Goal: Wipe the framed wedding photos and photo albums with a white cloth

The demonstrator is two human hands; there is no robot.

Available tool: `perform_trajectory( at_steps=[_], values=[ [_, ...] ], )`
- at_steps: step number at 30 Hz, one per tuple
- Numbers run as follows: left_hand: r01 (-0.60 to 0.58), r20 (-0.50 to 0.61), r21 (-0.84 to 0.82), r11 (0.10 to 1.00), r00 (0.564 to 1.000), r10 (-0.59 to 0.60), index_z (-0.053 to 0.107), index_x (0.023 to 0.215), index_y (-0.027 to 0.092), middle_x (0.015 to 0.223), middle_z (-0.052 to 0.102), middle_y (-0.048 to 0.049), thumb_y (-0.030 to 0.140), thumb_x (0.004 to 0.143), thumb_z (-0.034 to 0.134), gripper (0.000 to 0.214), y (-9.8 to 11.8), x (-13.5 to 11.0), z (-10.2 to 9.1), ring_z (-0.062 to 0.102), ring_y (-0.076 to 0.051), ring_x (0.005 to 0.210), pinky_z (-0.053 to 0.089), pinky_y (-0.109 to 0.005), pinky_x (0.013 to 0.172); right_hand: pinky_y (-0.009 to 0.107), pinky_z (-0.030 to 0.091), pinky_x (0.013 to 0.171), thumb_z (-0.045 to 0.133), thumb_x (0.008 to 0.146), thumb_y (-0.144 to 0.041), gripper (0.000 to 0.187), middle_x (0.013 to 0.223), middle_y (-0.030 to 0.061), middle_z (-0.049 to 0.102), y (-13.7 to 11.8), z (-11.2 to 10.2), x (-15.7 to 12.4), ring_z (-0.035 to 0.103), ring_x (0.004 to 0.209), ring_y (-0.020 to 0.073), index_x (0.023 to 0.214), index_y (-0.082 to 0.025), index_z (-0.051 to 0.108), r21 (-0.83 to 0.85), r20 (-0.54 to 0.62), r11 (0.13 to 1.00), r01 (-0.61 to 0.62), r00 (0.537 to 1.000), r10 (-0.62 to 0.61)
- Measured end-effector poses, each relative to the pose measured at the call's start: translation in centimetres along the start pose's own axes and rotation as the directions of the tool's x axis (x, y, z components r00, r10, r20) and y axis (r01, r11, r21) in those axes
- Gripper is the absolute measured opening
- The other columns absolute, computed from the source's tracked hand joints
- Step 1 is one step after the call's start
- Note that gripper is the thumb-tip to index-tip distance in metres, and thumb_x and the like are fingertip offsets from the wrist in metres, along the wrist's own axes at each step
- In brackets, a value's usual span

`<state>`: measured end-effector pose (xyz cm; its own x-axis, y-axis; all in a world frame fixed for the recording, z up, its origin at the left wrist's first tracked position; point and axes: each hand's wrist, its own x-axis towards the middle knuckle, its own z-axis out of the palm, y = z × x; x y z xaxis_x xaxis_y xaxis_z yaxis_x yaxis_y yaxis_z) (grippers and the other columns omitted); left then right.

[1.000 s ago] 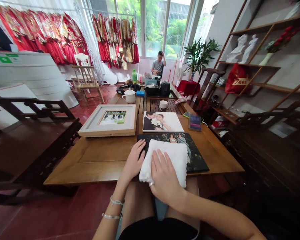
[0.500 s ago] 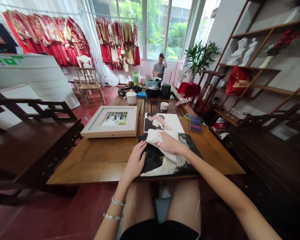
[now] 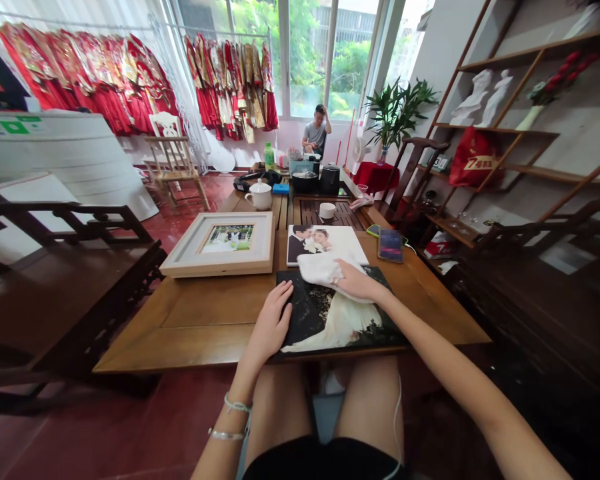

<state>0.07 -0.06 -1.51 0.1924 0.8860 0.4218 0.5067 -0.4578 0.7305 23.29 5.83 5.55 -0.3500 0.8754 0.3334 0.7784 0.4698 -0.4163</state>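
A dark photo panel [image 3: 305, 317] showing a flowing white dress lies flat at the table's front edge. My right hand [image 3: 357, 280] presses a white cloth [image 3: 317, 268] onto its upper part, and the cloth hides some of the picture. On the panel's left edge rests my left hand [image 3: 276, 317], flat with its fingers stretched out. Just beyond the cloth lies a white-backed photo panel [image 3: 347, 241] of a couple, partly covered by the cloth's far edge. To the left sits a pale wooden picture frame [image 3: 220, 269] with a small photo inside.
A phone [image 3: 390, 245] leans on the right of the wooden table [image 3: 205, 333]. Farther back stand a lidded white mug [image 3: 260, 195], a small white cup [image 3: 327, 211] and a black kettle [image 3: 330, 180]. A person [image 3: 316, 133] sits at the far end.
My right hand has slid the white cloth a little to the right along the dark panel, uncovering more of the dress. My left hand stays in place.
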Motion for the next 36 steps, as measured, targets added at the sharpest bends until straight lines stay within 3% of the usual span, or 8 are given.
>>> perform_trajectory(
  at_steps=[5,8,14,18,23,27,30,36],
  values=[
    [0.012,0.007,-0.006,1.0,1.0,-0.012,0.054,0.131,0.016,0.144,0.047,-0.0128,0.026,0.094,0.041,0.041,0.2,0.0,-0.2,0.038,-0.022,0.138,0.026,-0.048,0.117,0.048,0.045,0.1,0.051,0.071,-0.014,0.051,0.122,0.0122,0.065,6.4,-3.1,-3.1,0.06,0.112,0.0296,0.122,-0.014,0.059,0.026,0.024,0.996,-0.083,0.996,0.082],
    [0.003,0.008,0.0,1.0,1.0,-0.003,0.054,0.131,0.018,0.144,0.047,-0.012,0.026,0.094,0.041,0.04,0.2,0.0,-0.2,0.038,-0.022,0.138,0.026,-0.049,0.117,0.052,0.04,0.104,0.05,0.069,-0.015,0.059,0.131,0.0121,0.058,7.0,-3.7,-5.4,0.054,0.12,0.0311,0.128,-0.017,0.055,0.034,0.017,0.996,-0.079,0.997,0.078],
    [-0.002,0.009,0.02,1.0,1.0,0.002,0.054,0.131,0.018,0.144,0.048,-0.0115,0.025,0.094,0.041,0.04,0.0,0.0,-0.2,0.038,-0.022,0.138,0.026,-0.049,0.117,0.057,0.014,0.116,0.052,0.064,-0.013,0.075,0.144,0.011,0.047,-1.3,-1.7,-11.1,0.029,0.139,0.0334,0.138,-0.016,0.047,-0.057,0.118,0.987,0.149,0.983,-0.142],
    [-0.018,0.026,0.02,1.0,1.0,0.017,0.052,0.132,0.016,0.145,0.046,-0.0129,0.023,0.093,0.04,0.042,-0.3,0.0,-0.2,0.037,-0.022,0.138,0.026,-0.048,0.117,0.058,0.002,0.117,0.053,0.066,-0.022,0.078,0.151,0.0141,0.036,-7.3,-0.2,-12.7,0.018,0.143,0.0349,0.141,-0.009,0.04,0.035,0.327,0.911,0.411,0.857,-0.399],
    [-0.012,0.034,0.026,1.0,0.999,0.011,0.053,0.132,0.017,0.144,0.047,-0.0126,0.024,0.094,0.04,0.041,-0.3,0.0,-0.3,0.037,-0.022,0.138,0.026,-0.049,0.117,0.042,0.01,0.12,0.05,0.067,-0.018,0.071,0.146,0.0091,0.044,-5.9,-0.3,-10.2,0.032,0.139,0.0275,0.138,-0.013,0.046,0.053,0.277,0.956,0.288,0.916,-0.292],
    [-0.001,0.023,0.028,1.0,1.0,0.0,0.054,0.131,0.019,0.144,0.047,-0.0112,0.026,0.094,0.041,0.04,0.1,0.0,-0.3,0.038,-0.022,0.138,0.025,-0.049,0.117,0.05,0.024,0.115,0.048,0.073,-0.017,0.065,0.142,0.015,0.049,-0.2,-1.5,-6.6,0.041,0.133,0.0289,0.137,-0.008,0.045,-0.093,0.151,0.994,0.051,0.988,-0.036],
    [0.001,0.026,0.022,1.0,1.0,-0.002,0.054,0.131,0.018,0.144,0.047,-0.012,0.027,0.094,0.041,0.04,0.3,0.0,-0.3,0.037,-0.022,0.138,0.026,-0.049,0.117,0.055,0.029,0.11,0.047,0.077,-0.017,0.059,0.136,0.0212,0.052,1.9,-1.8,-4.5,0.043,0.13,0.0335,0.135,-0.003,0.047,-0.206,0.077,0.975,-0.086,0.992,0.104],
    [-0.009,0.016,0.038,0.999,1.0,0.008,0.054,0.131,0.015,0.144,0.048,-0.0132,0.026,0.094,0.04,0.041,-0.1,0.0,-0.2,0.038,-0.022,0.138,0.026,-0.048,0.117,0.058,0.021,0.112,0.048,0.08,-0.021,0.055,0.142,0.0206,0.047,-2.4,1.0,-3.0,0.033,0.134,0.0365,0.132,-0.002,0.049,-0.223,0.135,0.975,0.025,0.991,0.005]
  ],
)
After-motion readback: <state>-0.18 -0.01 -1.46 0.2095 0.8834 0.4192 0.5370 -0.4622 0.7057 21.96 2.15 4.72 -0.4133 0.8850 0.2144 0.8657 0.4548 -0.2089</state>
